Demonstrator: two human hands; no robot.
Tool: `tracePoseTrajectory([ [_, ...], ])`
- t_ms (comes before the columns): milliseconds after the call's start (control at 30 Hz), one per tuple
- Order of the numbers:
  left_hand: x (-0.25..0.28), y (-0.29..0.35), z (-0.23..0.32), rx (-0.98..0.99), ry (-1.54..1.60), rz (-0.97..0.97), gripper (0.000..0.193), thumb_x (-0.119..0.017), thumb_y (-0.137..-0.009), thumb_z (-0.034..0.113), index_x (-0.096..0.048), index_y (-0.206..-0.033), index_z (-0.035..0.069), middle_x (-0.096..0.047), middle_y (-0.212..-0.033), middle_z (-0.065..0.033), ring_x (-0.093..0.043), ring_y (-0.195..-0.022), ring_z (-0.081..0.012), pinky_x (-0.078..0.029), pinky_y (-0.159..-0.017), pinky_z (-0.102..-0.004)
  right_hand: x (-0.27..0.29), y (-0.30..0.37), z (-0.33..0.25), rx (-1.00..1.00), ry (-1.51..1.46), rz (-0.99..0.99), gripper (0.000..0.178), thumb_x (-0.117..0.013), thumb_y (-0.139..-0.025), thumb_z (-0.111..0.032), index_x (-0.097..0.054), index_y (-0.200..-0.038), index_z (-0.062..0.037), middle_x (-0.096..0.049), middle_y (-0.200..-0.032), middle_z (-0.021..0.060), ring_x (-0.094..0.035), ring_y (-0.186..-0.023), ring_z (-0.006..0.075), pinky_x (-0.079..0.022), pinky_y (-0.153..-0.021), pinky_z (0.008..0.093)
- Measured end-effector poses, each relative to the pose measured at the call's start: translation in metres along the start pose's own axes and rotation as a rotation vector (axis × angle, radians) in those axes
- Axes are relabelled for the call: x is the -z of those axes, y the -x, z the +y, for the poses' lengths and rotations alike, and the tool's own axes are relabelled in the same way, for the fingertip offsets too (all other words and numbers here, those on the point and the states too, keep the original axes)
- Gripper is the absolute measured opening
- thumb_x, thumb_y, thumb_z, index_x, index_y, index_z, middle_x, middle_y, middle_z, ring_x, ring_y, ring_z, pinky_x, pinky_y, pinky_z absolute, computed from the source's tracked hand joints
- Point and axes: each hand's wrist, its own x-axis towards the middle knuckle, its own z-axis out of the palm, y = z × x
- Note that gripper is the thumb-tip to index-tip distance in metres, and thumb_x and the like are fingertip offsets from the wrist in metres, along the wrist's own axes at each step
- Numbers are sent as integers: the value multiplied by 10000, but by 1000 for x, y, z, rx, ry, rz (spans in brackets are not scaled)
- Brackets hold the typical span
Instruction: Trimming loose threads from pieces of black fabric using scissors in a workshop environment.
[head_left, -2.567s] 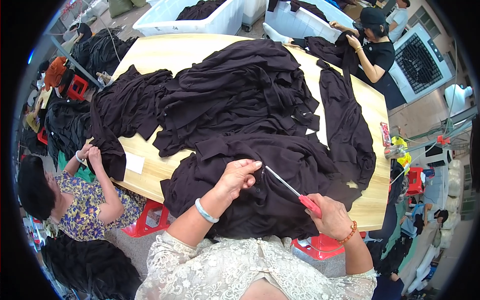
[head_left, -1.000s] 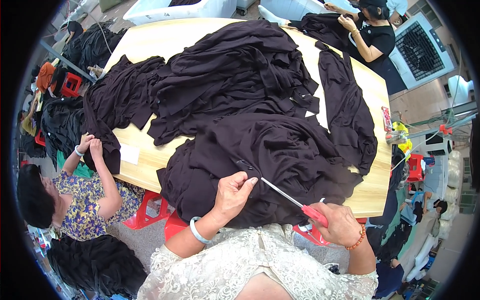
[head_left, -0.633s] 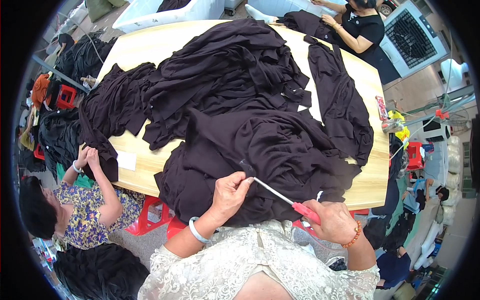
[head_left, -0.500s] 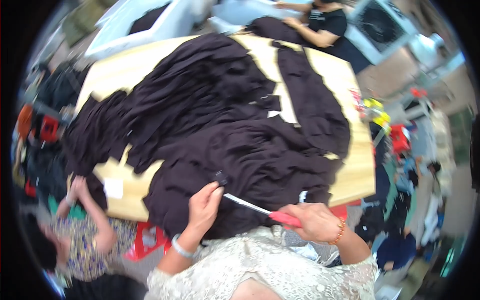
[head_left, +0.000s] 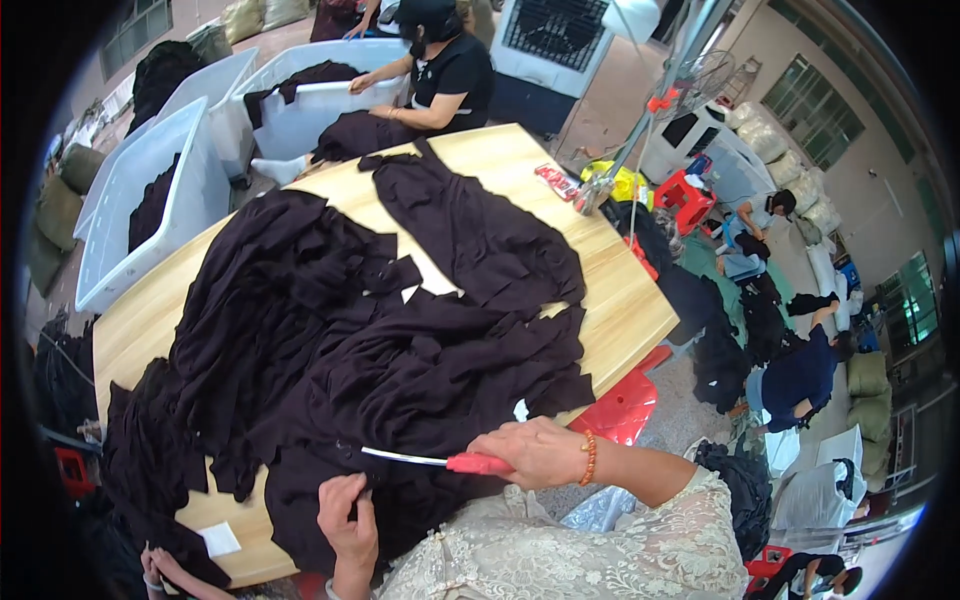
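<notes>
Dark garments [head_left: 400, 370] heaped across wooden table [head_left: 620, 310], nearest folds under both hands. Right hand [head_left: 535, 450]: fingers wrapped round thin red-handled metal tool [head_left: 465, 463]. Left hand [head_left: 348, 520]: thumb and forefinger close at cloth; cannot tell whether pinching. Likely risks: slipping tool tip could snag fabric or jab nearby left fingers. Writing: none readable on garments, white slip [head_left: 218, 540] or red packet [head_left: 557, 182].
</notes>
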Motion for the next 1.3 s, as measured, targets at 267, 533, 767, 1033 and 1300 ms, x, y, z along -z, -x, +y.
tracePoseTrajectory([
  [267, -12, -8, 10, 285, 248, -146, 116, -676, -794, 6, -673, -907, -21, -662, -821, -104, -619, -774, -211, -472, -734, -291, 12, 19, -10, -47, 15, 115, 331, -651, -792, -118, -592, -1118, -107, -664, -953, 115, -641, -886, 313, -510, -753, 418],
  [533, -10, 9, -5, 556, 617, -38, 88, -617, -906, 17, -647, -979, -23, -632, -863, 41, -532, -743, -10, -435, -678, -162, 8, 16, -15, -6, 36, 19, 338, -689, -771, -108, -604, -1098, -99, -656, -902, 120, -635, -830, 315, -496, -710, 399],
  [767, -6, 5, -22, 666, 813, 12, 60, -645, -892, 17, -643, -943, -15, -563, -771, 87, -430, -653, 31, -324, -586, -130, 17, 22, -30, -83, 57, -181, 287, -643, -830, -167, -581, -1097, -82, -663, -812, 149, -658, -768, 329, -502, -653, 428],
  [1033, -6, 5, -25, 661, 748, -14, 44, -642, -890, 15, -654, -925, -9, -546, -750, 92, -416, -632, 29, -317, -555, -140, 18, 14, -37, -72, 103, -89, 248, -638, -847, -200, -576, -1058, -85, -657, -741, 136, -662, -709, 327, -500, -605, 431],
  [1300, -6, 6, -32, 650, 753, -21, 22, -647, -889, 29, -650, -899, 10, -515, -726, 101, -393, -619, 24, -294, -535, -153, 18, 5, -39, -77, 181, -129, 230, -624, -858, -206, -584, -1047, -82, -666, -746, 129, -673, -741, 304, -510, -624, 420],
])
